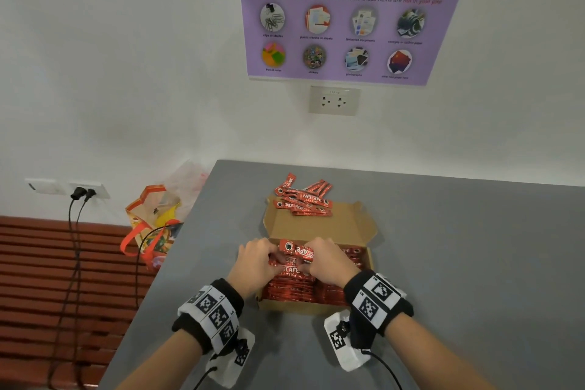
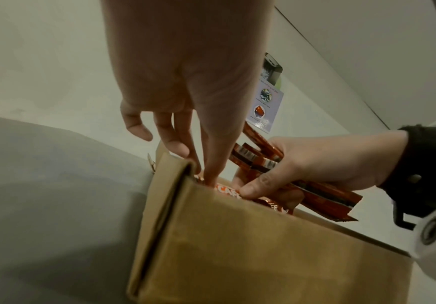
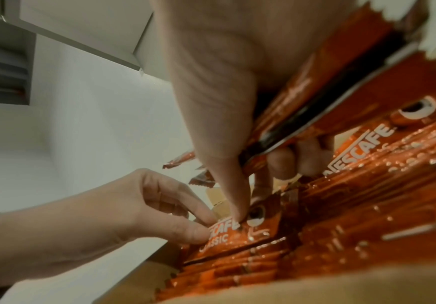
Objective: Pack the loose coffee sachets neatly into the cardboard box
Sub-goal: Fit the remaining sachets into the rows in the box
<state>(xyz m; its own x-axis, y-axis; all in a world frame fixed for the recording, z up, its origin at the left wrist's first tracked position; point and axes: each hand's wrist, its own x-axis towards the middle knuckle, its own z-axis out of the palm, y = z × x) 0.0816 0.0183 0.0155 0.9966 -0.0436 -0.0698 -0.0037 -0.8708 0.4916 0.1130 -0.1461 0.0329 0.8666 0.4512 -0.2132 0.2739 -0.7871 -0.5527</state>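
Clutching seemingly light, slick sachets in your right hand, you pinch a boxed sachet by its end with your left hand.

Office: shredder-rules poster, wall socket

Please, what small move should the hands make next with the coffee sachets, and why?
Probably lower the bundle of sachets held in the right hand flat onto the packed rows in the cardboard box. The bundle sits just above those rows, the left hand pinches the top sachet there, and a loose pile waits at the open lid's far edge.
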